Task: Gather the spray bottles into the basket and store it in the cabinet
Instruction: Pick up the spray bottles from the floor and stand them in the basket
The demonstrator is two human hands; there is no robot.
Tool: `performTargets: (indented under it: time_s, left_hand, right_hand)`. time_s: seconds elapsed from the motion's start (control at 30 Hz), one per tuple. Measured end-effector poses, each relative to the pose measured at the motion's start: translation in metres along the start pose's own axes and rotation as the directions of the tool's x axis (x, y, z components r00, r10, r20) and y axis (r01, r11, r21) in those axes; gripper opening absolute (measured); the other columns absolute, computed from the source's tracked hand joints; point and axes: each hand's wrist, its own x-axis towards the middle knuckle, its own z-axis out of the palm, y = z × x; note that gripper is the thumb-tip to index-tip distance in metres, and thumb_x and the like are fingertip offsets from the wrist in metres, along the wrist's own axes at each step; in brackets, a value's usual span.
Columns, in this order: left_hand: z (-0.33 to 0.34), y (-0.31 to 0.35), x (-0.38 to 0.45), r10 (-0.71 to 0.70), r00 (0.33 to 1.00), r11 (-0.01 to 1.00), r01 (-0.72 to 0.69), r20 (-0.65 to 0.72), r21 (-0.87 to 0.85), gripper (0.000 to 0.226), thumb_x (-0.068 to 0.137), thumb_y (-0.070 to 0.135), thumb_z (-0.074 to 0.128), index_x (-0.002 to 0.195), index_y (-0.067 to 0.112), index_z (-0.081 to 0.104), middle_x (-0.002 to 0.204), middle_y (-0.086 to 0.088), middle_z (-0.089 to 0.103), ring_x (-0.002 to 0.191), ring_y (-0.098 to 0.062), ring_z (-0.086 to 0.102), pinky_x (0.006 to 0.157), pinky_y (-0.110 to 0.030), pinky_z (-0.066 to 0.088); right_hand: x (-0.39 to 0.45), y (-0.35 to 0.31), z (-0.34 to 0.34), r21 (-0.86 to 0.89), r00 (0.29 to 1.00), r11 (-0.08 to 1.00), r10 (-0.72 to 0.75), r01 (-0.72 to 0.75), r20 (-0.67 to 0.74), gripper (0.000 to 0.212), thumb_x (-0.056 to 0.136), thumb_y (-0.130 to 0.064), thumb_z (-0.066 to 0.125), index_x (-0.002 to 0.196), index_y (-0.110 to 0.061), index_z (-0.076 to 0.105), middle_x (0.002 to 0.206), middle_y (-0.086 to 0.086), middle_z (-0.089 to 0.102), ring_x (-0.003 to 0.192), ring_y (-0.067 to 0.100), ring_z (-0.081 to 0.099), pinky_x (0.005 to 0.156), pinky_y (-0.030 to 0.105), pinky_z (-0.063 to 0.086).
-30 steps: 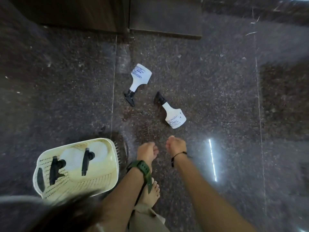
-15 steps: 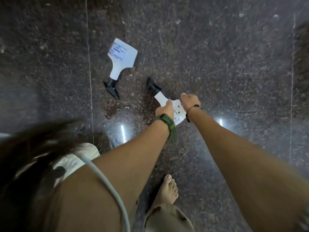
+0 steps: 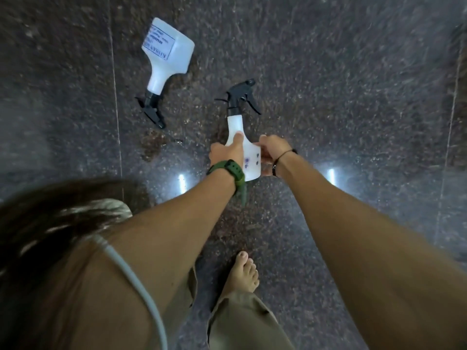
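Observation:
I hold a white spray bottle (image 3: 249, 157) with a black trigger head pointing away from me, over the dark floor. My left hand (image 3: 226, 152), with a green watch on the wrist, grips its left side, the thumb on the neck. My right hand (image 3: 270, 150) grips its right side. A second white spray bottle (image 3: 166, 61) with a printed label lies on its side on the floor to the upper left, its black nozzle toward me. The basket is out of view.
The floor is polished dark granite (image 3: 353, 97) with tile seams and bright light reflections. My bare foot (image 3: 245, 274) and khaki trouser leg stand below the hands. Hair and a shoulder fill the lower left.
Both hands reached down to the nearer bottle, closed on it and turned it nozzle-away off the floor. The view dropped closer, and the basket and cabinet left the frame.

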Motion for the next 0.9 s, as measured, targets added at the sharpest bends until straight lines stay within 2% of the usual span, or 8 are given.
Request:
performTargets:
  time_s: [0.13,0.2,0.3,0.43,0.5,0.6,0.73,0.9]
  left_hand:
    - [-0.037,0.003,-0.018,0.058,0.997,0.995,-0.053,0.059,-0.083,0.050,0.083,0.061,0.050,0.082,0.012,0.060,0.097,-0.010,0.067,0.086,-0.027,0.066,0.083,-0.043,0.056]
    - [-0.059,0.007,-0.033,0.069,0.993,0.980,-0.050,0.097,-0.192,0.049,0.088,0.060,0.043,0.084,0.015,0.062,0.092,-0.012,0.070,0.082,-0.029,0.068,0.078,-0.042,0.058]
    - [-0.091,0.010,-0.055,0.143,0.978,0.943,-0.089,0.150,-0.321,0.044,0.100,0.040,0.035,0.078,0.013,0.062,0.070,-0.006,0.067,0.062,-0.019,0.063,0.060,-0.027,0.050]
    - [-0.130,0.010,-0.089,0.168,0.978,0.929,-0.115,0.122,-0.352,0.034,0.096,0.022,0.043,0.066,0.012,0.056,0.055,-0.003,0.061,0.049,-0.016,0.056,0.048,-0.019,0.043]
    - [-0.148,0.003,-0.101,0.098,0.992,0.931,-0.062,0.085,-0.359,0.034,0.090,0.035,0.047,0.071,0.010,0.058,0.074,-0.017,0.062,0.064,-0.023,0.055,0.060,-0.029,0.044]
    - [-0.172,-0.023,-0.109,0.074,0.989,0.931,-0.024,0.125,-0.365,0.046,0.087,0.043,0.047,0.111,0.007,0.064,0.108,-0.024,0.067,0.087,-0.030,0.064,0.073,-0.040,0.049]
    - [-0.219,-0.055,-0.145,-0.050,0.983,0.878,0.127,0.174,-0.462,0.058,0.092,0.058,0.036,0.128,0.016,0.054,0.117,-0.014,0.067,0.095,-0.033,0.068,0.065,-0.036,0.056]
    - [-0.302,-0.106,-0.161,-0.111,0.953,0.882,0.226,0.283,-0.414,0.052,0.094,0.061,0.027,0.108,0.018,0.053,0.095,-0.010,0.063,0.078,-0.028,0.059,0.062,-0.040,0.052]
  right_hand:
    - [-0.030,0.008,-0.001,0.202,0.983,0.979,-0.056,0.019,0.178,0.028,0.092,-0.010,0.048,0.065,-0.013,0.053,0.041,-0.001,0.054,0.045,0.016,0.048,0.049,0.022,0.047]
    - [-0.050,0.005,0.002,0.280,0.951,0.960,-0.112,0.027,0.289,0.032,0.093,-0.008,0.045,0.062,-0.015,0.052,0.044,-0.002,0.055,0.046,0.015,0.050,0.050,0.022,0.044]
    - [-0.093,-0.003,0.011,0.252,0.862,0.968,-0.142,0.018,0.487,0.006,0.080,-0.013,0.054,0.080,-0.011,0.059,0.080,0.008,0.058,0.076,0.024,0.056,0.079,0.038,0.046]
    - [-0.144,-0.008,0.030,0.134,0.733,0.987,-0.156,0.089,0.662,0.070,0.070,-0.016,0.044,0.139,-0.004,0.040,0.133,0.019,0.044,0.120,0.036,0.042,0.111,0.058,0.023]
    - [-0.171,-0.001,0.047,0.129,0.744,0.981,-0.195,0.146,0.639,0.080,0.060,-0.017,0.052,0.138,-0.002,0.041,0.128,0.021,0.047,0.115,0.035,0.045,0.105,0.055,0.031]
    - [-0.199,0.023,0.071,0.199,0.838,0.962,-0.261,0.186,0.479,0.088,0.049,-0.016,0.059,0.134,0.002,0.043,0.120,0.021,0.052,0.105,0.034,0.052,0.092,0.047,0.042]
    - [-0.238,0.072,0.105,0.321,0.867,0.909,-0.371,0.266,0.332,0.033,0.068,-0.018,0.056,0.101,-0.010,0.060,0.101,0.013,0.063,0.088,0.028,0.061,0.079,0.042,0.050]
    - [-0.277,0.161,0.155,0.274,0.871,0.917,-0.371,0.289,0.323,0.068,0.072,-0.034,0.072,0.132,-0.008,0.052,0.126,0.016,0.061,0.113,0.035,0.059,0.094,0.049,0.051]
